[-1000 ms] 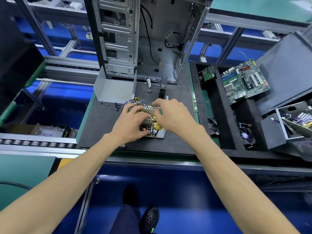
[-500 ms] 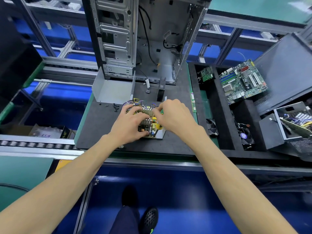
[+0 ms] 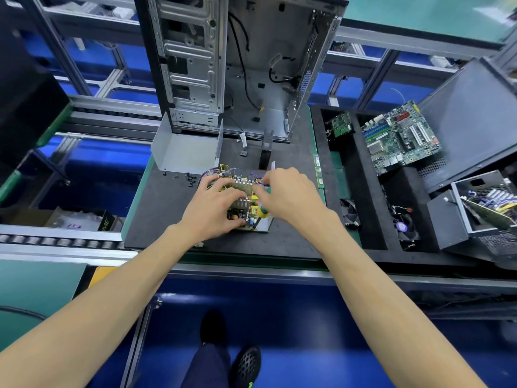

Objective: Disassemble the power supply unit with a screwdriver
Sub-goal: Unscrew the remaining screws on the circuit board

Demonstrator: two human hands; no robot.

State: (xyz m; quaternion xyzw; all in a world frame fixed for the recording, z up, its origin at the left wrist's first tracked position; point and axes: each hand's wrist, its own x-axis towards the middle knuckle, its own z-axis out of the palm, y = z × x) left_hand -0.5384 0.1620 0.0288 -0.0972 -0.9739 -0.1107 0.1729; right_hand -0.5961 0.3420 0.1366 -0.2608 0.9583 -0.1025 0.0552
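Power supply board (image 3: 246, 204), stripped of its cover, lies on a metal base plate (image 3: 264, 224) at the near middle of a black work mat (image 3: 156, 208). Both bare hands partly hide it. The left hand (image 3: 214, 210) lies over the board's left half, fingers curled down round its near edge and gripping it. The right hand (image 3: 288, 196) hovers at the board's far right corner, fingers bent toward blue wires (image 3: 256, 175); what they pinch cannot be made out. A green screwdriver handle (image 3: 263, 212) shows beneath the right hand, its shaft hidden, and whether the hand holds it cannot be told. A tangle of coloured leads (image 3: 215, 172) sticks out at the board's far left. Small black screws (image 3: 190, 179) lie scattered just left of it. The bent grey cover (image 3: 184, 152) stands behind, against an open computer case (image 3: 240, 65) cut off at the top. At right, a motherboard (image 3: 400, 137) rests in a black tray (image 3: 372, 217).
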